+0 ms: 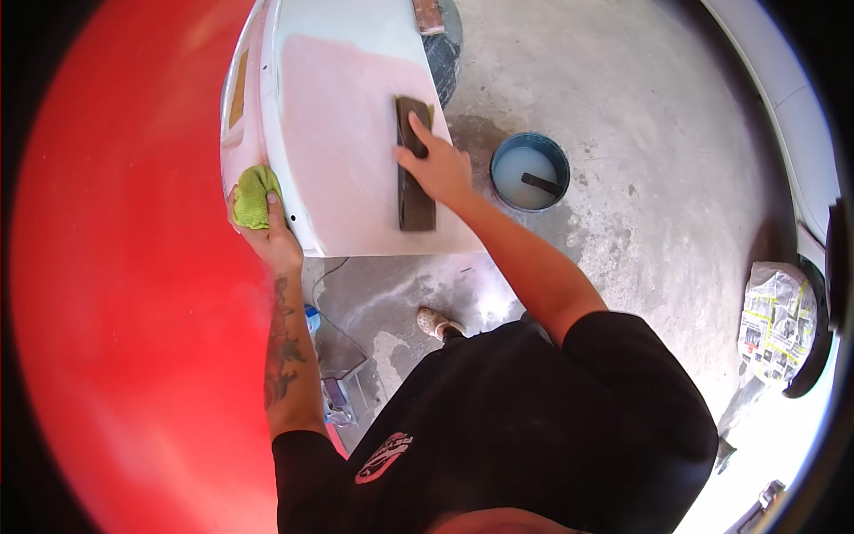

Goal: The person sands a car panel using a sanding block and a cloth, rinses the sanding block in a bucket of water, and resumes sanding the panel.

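A car body panel (pixel 351 187), white with broad pinkish patches, lies in front of me. My right hand (pixel 442 171) rests on a long dark sanding block (pixel 416 209), thumb and a finger along its top, the other fingers partly hidden. The block lies flat on the panel close to its right edge. At the panel's left edge, my left hand (pixel 279 242) is closed on a bunched green cloth (pixel 255 198), pressing it between thumb and fingers. Some of the left fingers are hidden behind the cloth and the edge.
A dark bucket (pixel 535 141) of cloudy water stands on the concrete floor to the right, a dark bar sticking out of it. A red glossy surface (pixel 133 267) fills the left side. A newspaper-covered wheel (pixel 777 311) is at far right. A thin cable (pixel 318 287) crosses the floor below the panel.
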`<state>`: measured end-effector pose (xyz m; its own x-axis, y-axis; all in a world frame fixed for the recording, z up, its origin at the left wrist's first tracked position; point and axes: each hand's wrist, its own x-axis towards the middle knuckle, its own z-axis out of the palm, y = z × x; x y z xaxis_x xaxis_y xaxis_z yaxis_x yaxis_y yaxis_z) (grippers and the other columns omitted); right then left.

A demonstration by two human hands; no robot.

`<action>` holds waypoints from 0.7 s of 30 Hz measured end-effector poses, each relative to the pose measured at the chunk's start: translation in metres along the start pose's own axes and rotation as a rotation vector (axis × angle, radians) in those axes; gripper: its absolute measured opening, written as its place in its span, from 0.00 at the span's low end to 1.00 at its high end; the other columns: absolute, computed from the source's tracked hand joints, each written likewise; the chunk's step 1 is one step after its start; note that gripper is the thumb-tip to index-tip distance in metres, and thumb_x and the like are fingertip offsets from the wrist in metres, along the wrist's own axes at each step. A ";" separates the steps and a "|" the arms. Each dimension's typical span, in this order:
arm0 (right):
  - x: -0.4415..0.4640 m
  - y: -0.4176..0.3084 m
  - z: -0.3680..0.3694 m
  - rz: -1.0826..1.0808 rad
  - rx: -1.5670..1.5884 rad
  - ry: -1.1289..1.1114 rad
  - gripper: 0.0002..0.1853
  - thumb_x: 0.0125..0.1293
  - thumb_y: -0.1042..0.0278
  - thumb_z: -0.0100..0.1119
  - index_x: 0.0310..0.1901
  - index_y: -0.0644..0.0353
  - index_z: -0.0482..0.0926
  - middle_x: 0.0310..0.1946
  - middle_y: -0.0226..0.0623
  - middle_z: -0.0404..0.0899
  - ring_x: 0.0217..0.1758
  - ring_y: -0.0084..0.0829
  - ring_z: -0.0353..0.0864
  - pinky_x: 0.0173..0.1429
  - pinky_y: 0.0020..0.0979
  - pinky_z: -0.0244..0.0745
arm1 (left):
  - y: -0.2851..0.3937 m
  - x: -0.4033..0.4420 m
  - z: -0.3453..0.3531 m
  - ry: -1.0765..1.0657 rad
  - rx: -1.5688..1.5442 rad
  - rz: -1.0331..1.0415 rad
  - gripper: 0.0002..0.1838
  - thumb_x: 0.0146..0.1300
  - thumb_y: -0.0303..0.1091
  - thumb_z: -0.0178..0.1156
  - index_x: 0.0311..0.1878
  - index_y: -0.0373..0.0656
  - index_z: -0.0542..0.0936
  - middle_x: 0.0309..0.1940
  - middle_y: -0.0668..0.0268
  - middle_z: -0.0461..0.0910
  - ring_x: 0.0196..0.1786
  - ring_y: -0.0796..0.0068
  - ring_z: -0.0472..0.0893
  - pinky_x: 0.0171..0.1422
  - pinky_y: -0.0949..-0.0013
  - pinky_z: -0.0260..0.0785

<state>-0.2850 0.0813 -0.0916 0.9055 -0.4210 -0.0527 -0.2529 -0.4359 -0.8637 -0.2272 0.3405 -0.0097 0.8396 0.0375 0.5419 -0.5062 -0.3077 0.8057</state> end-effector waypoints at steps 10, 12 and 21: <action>0.121 -0.099 -0.002 -0.036 0.010 0.091 0.43 0.61 0.34 0.57 0.78 0.38 0.68 0.54 0.44 0.87 0.59 0.47 0.85 0.66 0.49 0.70 | 0.019 0.002 -0.002 -0.070 0.058 -0.038 0.29 0.74 0.25 0.60 0.72 0.30 0.60 0.67 0.47 0.70 0.69 0.55 0.72 0.77 0.56 0.64; 0.118 -0.095 -0.003 -0.048 -0.004 0.066 0.43 0.61 0.34 0.57 0.79 0.37 0.66 0.55 0.44 0.86 0.60 0.47 0.84 0.67 0.49 0.69 | -0.003 0.001 -0.003 -0.031 -0.025 -0.017 0.29 0.74 0.24 0.60 0.73 0.30 0.60 0.67 0.47 0.70 0.69 0.55 0.72 0.77 0.56 0.64; -0.082 0.049 -0.002 0.089 -0.015 -0.038 0.44 0.62 0.35 0.64 0.79 0.33 0.65 0.45 0.46 0.86 0.51 0.47 0.86 0.57 0.49 0.76 | 0.004 0.000 -0.001 -0.010 0.008 -0.009 0.22 0.76 0.23 0.57 0.69 0.29 0.67 0.64 0.53 0.77 0.65 0.62 0.78 0.73 0.61 0.68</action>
<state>-0.3728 0.0929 -0.1280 0.8916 -0.4280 -0.1482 -0.3378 -0.4103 -0.8471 -0.2293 0.3398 -0.0061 0.8464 0.0308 0.5317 -0.4967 -0.3145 0.8089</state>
